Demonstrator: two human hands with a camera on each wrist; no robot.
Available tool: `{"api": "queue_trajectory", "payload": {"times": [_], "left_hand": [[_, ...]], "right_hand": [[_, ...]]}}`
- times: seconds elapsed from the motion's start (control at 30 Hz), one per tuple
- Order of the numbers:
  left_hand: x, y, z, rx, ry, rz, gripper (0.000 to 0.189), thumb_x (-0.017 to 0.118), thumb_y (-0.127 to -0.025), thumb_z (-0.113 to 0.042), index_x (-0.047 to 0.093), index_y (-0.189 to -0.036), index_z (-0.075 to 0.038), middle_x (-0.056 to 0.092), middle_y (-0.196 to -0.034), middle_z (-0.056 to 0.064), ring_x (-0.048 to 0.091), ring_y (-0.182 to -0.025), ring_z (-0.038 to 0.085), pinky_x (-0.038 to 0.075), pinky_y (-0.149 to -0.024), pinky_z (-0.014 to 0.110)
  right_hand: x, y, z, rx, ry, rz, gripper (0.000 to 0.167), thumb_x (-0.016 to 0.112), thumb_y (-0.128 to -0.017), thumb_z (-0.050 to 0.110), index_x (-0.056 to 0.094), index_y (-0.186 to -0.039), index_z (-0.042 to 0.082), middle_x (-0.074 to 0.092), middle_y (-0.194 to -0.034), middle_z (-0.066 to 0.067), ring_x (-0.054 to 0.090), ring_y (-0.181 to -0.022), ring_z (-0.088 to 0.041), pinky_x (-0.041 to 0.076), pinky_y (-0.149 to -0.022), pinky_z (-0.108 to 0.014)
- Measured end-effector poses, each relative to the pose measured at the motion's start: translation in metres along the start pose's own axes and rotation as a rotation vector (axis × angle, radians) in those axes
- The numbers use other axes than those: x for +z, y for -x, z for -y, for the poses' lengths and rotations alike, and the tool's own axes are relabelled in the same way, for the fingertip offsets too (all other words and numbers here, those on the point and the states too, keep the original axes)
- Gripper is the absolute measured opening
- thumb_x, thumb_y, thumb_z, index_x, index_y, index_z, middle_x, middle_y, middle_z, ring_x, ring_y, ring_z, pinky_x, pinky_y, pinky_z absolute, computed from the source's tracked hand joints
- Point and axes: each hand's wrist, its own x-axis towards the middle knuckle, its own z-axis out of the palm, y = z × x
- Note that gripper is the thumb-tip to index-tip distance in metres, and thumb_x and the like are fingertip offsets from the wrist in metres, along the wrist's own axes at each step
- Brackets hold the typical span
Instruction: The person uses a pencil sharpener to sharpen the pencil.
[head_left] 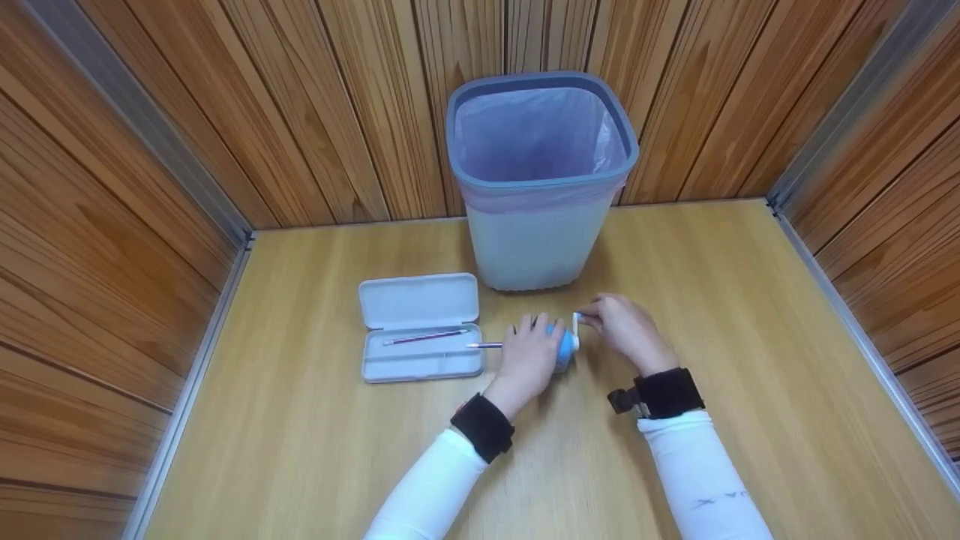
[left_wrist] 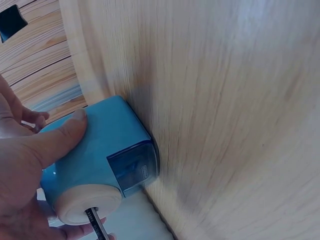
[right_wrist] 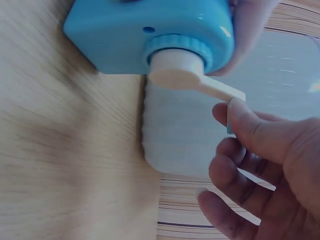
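A blue crank pencil sharpener (left_wrist: 107, 135) stands on the table, its dark see-through shavings drawer (left_wrist: 135, 167) showing in the left wrist view. My left hand (head_left: 527, 356) grips the sharpener's body from above, thumb along one side. A pencil (left_wrist: 96, 222) sticks out of the round cream-coloured front, pointing left toward the pencil case in the head view. On the opposite side, my right hand (head_left: 621, 328) pinches the knob at the end of the white crank handle (right_wrist: 220, 89) between thumb and forefinger. The other fingers of that hand curl loosely below the knob.
An open pale pencil case (head_left: 420, 366) lies left of the sharpener, with another pencil (head_left: 426, 337) inside. Behind stands a tall waste bin (head_left: 536, 244) with a grey rim and a bag lining. Wood-panelled walls (head_left: 405, 112) enclose the table (head_left: 300, 450) at the back and sides.
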Motion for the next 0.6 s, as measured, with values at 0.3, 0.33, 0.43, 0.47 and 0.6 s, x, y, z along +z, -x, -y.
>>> {"api": "queue_trajectory", "payload": {"times": [0.3, 0.33, 0.43, 0.47, 0.6], "left_hand": [[-0.002, 0.001, 0.001, 0.004, 0.009, -0.002, 0.053, 0.064, -0.095, -0.021, 0.048, -0.146, -0.023, 0.047, -0.137, 0.008, 0.045, -0.125, 0.03, 0.045, -0.095, 0.05], [-0.002, 0.001, 0.001, 0.003, 0.007, -0.002, 0.053, 0.064, -0.095, -0.021, 0.047, -0.146, -0.024, 0.047, -0.137, 0.008, 0.045, -0.125, 0.03, 0.045, -0.095, 0.05], [-0.002, 0.001, 0.001, 0.001, 0.011, -0.009, 0.054, 0.065, -0.094, -0.022, 0.047, -0.146, -0.024, 0.047, -0.137, 0.008, 0.045, -0.125, 0.03, 0.045, -0.095, 0.05], [-0.002, 0.001, 0.001, 0.001, 0.01, -0.014, 0.055, 0.066, -0.094, -0.022, 0.047, -0.145, -0.024, 0.047, -0.137, 0.008, 0.045, -0.124, 0.03, 0.045, -0.095, 0.05], [-0.002, 0.001, 0.001, -0.001, -0.005, -0.038, 0.06, 0.072, -0.089, -0.029, 0.049, -0.144, -0.024, 0.049, -0.133, 0.007, 0.047, -0.121, 0.029, 0.046, -0.093, 0.048]], "right_hand": [[0.013, -0.009, -0.003, 0.014, 0.024, -0.007, 0.017, 0.067, -0.092, 0.004, 0.075, -0.107, 0.001, 0.067, -0.091, -0.013, 0.064, -0.084, -0.03, 0.053, -0.074, -0.044], [0.014, -0.009, -0.003, 0.025, 0.022, -0.004, 0.017, 0.066, -0.092, 0.004, 0.075, -0.106, 0.002, 0.067, -0.09, -0.012, 0.064, -0.084, -0.03, 0.053, -0.074, -0.044], [0.018, -0.011, -0.005, 0.054, 0.021, 0.014, 0.017, 0.065, -0.092, 0.003, 0.075, -0.106, 0.001, 0.067, -0.091, -0.012, 0.064, -0.084, -0.029, 0.053, -0.075, -0.045], [0.019, -0.012, -0.005, 0.065, 0.022, 0.024, 0.017, 0.065, -0.093, 0.003, 0.075, -0.106, 0.002, 0.068, -0.091, -0.012, 0.063, -0.084, -0.028, 0.053, -0.075, -0.045], [0.023, -0.014, -0.007, 0.091, 0.06, 0.044, 0.013, 0.065, -0.092, 0.005, 0.075, -0.1, 0.0, 0.067, -0.086, -0.014, 0.062, -0.077, -0.028, 0.052, -0.068, -0.046]]}}
